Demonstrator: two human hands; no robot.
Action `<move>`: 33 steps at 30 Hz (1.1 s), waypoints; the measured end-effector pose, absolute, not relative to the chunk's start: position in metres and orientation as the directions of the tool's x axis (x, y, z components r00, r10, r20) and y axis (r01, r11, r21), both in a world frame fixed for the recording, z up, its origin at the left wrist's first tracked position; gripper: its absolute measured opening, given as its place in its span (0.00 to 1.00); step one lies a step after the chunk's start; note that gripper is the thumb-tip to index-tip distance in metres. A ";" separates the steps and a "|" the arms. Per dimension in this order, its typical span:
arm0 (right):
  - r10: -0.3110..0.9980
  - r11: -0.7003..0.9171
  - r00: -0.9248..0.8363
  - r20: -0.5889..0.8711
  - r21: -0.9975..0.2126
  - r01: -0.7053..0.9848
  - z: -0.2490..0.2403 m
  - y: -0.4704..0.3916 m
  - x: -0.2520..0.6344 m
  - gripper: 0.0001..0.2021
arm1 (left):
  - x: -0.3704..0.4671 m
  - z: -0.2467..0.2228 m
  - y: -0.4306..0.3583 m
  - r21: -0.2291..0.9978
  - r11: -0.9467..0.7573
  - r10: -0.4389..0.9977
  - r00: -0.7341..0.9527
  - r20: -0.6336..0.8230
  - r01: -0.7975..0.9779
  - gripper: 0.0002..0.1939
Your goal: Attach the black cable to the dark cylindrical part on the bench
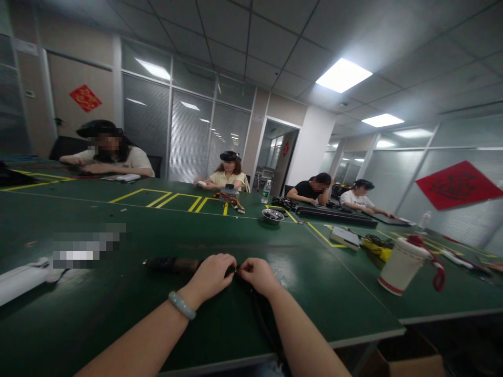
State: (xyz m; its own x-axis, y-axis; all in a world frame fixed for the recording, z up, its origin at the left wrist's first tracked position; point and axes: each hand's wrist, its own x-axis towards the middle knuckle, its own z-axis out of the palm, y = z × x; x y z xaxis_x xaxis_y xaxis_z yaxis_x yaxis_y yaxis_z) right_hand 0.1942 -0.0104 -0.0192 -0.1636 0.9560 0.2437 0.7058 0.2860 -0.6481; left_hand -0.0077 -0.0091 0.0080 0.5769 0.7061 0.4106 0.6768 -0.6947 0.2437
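A dark cylindrical tool with a narrow tip, which looks like an electric screwdriver, lies on the green table, its tip pointing left. My left hand is closed around its right end, and a jade-coloured bangle circles that wrist. Close beside it, my right hand is pinched, fingertips almost meeting the left ones. What the right fingertips hold is too small to make out. From beneath my right hand a black cable runs down towards the table's near edge.
A white cup with a red lid stands at right, near a small box and yellow cable. Farther back are a metal bowl, a water bottle and coloured wires. A white device lies left. Several people sit opposite.
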 end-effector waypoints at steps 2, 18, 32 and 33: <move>0.959 0.275 -0.155 0.236 -0.650 0.709 -0.018 -0.011 0.194 0.05 | -0.008 0.008 -0.009 0.241 -0.690 0.711 0.574 0.406 0.683 0.07; 0.962 0.262 -0.145 0.233 -0.622 0.738 -0.018 -0.010 0.193 0.06 | -0.006 0.005 -0.006 0.220 -0.699 0.695 0.575 0.431 0.681 0.08; 0.954 0.291 -0.170 0.248 -0.628 0.722 -0.018 -0.009 0.194 0.07 | -0.008 0.005 -0.005 0.226 -0.694 0.706 0.584 0.401 0.683 0.05; 0.955 0.289 -0.172 0.241 -0.637 0.715 -0.018 -0.009 0.195 0.07 | -0.008 0.005 -0.005 0.225 -0.694 0.706 0.585 0.399 0.684 0.05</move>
State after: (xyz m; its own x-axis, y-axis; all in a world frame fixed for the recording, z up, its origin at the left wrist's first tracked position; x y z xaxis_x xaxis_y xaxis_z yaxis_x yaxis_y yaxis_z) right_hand 0.1945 -0.0089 -0.0184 -0.1716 0.9553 0.2408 0.7149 0.2889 -0.6368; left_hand -0.0076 -0.0051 0.0050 0.5849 0.7063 0.3989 0.6843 -0.6937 0.2248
